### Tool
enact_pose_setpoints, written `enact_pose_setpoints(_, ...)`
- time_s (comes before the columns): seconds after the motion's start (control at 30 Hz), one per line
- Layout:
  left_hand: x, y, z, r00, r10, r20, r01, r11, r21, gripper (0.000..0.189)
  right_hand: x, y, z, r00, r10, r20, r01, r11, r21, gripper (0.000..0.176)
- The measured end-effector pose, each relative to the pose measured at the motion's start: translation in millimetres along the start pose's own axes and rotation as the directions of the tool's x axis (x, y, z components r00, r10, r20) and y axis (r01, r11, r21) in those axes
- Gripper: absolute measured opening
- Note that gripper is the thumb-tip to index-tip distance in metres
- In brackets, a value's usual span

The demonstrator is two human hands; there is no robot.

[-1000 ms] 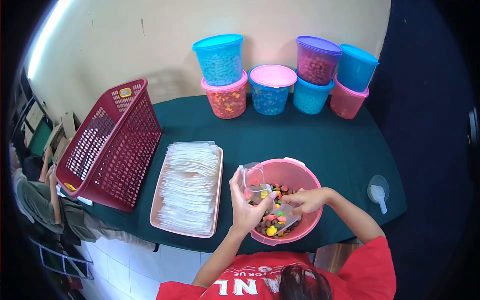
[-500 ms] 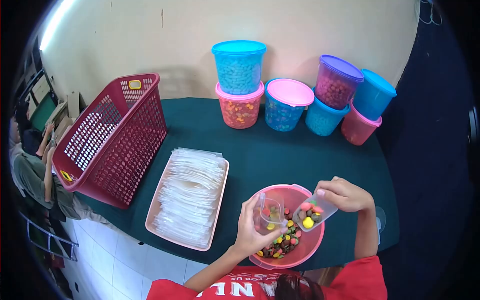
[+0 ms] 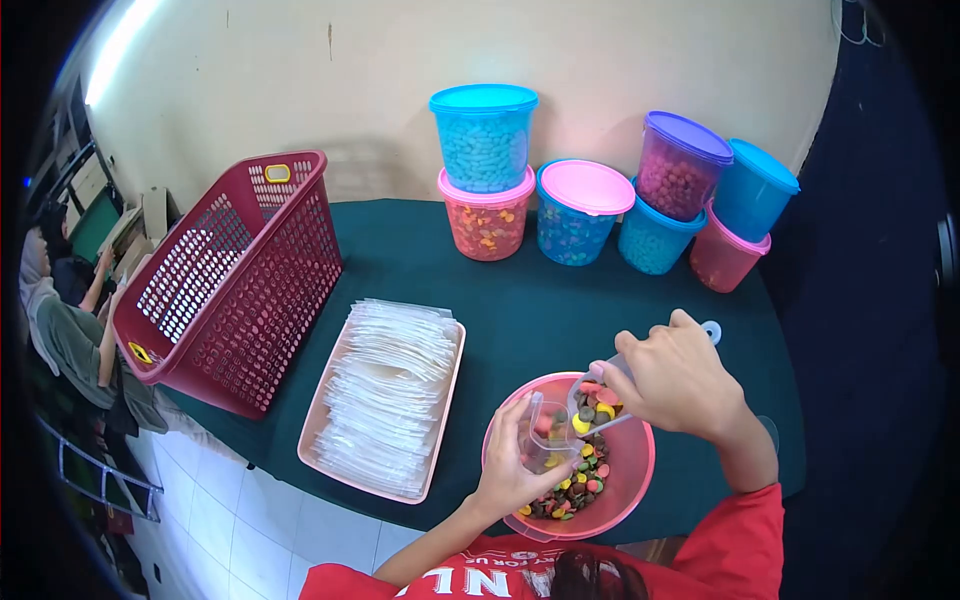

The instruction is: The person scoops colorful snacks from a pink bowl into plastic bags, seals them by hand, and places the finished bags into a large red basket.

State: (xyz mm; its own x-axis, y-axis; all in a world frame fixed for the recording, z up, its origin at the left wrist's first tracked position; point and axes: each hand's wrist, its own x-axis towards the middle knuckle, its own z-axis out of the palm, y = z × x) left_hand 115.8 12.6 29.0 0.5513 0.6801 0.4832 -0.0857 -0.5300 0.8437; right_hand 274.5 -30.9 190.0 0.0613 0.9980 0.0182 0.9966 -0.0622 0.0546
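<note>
My left hand [image 3: 512, 462] is closed around a small clear plastic container [image 3: 540, 425], held over the near left part of a pink tub [image 3: 637, 480]. Colourful candies [image 3: 580, 488], brown, yellow, pink and green, lie in the bottom of the tub. With my right hand [image 3: 672, 378] I grip a translucent scoop [image 3: 590, 422] by its handle. Several candies sit in the scoop, which is tilted with its lip at the container's opening. My right fingers cover part of the scoop.
A pink tray [image 3: 308, 440] of stacked clear plastic bags [image 3: 385, 395] lies left of the tub. A maroon basket [image 3: 240, 300] stands further left. Lidded candy tubs [image 3: 485, 150] line the wall side of the green table [image 3: 420, 240]. A person [image 3: 75, 330] is at far left.
My right hand has turned over and tipped the scoop toward the container, bringing its lip to the opening. The left hand still holds the container over the tub.
</note>
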Motion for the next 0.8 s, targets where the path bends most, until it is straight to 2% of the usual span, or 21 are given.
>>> enact_pose_setpoints(0.07, 1, 0, 0, 1.000, 0.006, 0.014, -0.007, 0.998, 0.058, 0.084, 1, 0, 0, 1.000, -0.013, -0.028, 0.011, 0.998, -0.059, 0.035)
enact_pose_setpoints(0.13, -1, -1, 2, 1.000, -0.003, 0.013, 0.003, 1.000, 0.028, 0.085, 3, 0, 2, 0.999, -0.020, -0.027, 0.019, 0.997, -0.069, 0.033)
enact_pose_setpoints(0.2, 2, 3, 1, 0.998, 0.046, 0.031, -0.048, 0.997, 0.059, 0.085, 4, -1, 4, 0.990, -0.107, -0.091, 0.092, 0.984, -0.154, 0.030)
enact_pose_setpoints(0.23, 1, 3, 0, 0.998, 0.021, 0.059, -0.025, 0.997, 0.069, 0.083, 3, -2, 8, 0.972, -0.140, -0.190, 0.108, 0.980, -0.169, 0.028)
enact_pose_setpoints(0.27, 0, -1, 2, 0.998, 0.021, 0.062, -0.025, 0.997, 0.070, 0.083, 2, -5, 8, 0.972, -0.138, -0.190, 0.106, 0.980, -0.167, 0.028)
enact_pose_setpoints(0.37, -4, -7, 7, 0.996, 0.045, 0.080, -0.043, 0.999, -0.022, 0.083, -2, -17, 6, 0.977, -0.150, -0.148, 0.085, 0.922, -0.377, 0.027)
enact_pose_setpoints(0.5, -5, -5, 7, 0.993, 0.044, 0.106, -0.049, 0.998, 0.047, 0.084, -8, -17, 4, 0.988, -0.102, -0.116, 0.051, 0.926, -0.373, 0.026)
enact_pose_setpoints(0.6, -6, -1, 7, 0.986, -0.048, 0.161, 0.051, 0.999, -0.017, 0.084, -19, -14, 3, 0.991, -0.052, -0.120, 0.007, 0.939, -0.345, 0.026)
enact_pose_setpoints(0.67, -6, -4, 6, 0.992, -0.023, 0.125, 0.022, 1.000, 0.012, 0.085, -27, -12, 3, 0.988, 0.047, -0.146, -0.094, 0.937, -0.336, 0.017)
enact_pose_setpoints(0.73, -7, -3, 5, 0.995, -0.019, 0.094, 0.019, 1.000, 0.002, 0.085, -33, -7, 9, 0.991, 0.078, -0.110, -0.107, 0.949, -0.296, 0.022)
enact_pose_setpoints(0.8, -5, 2, 3, 0.997, -0.041, 0.062, 0.046, 0.996, -0.077, 0.088, -34, -1, 30, 0.994, 0.100, 0.053, -0.082, 0.957, -0.278, 0.026)
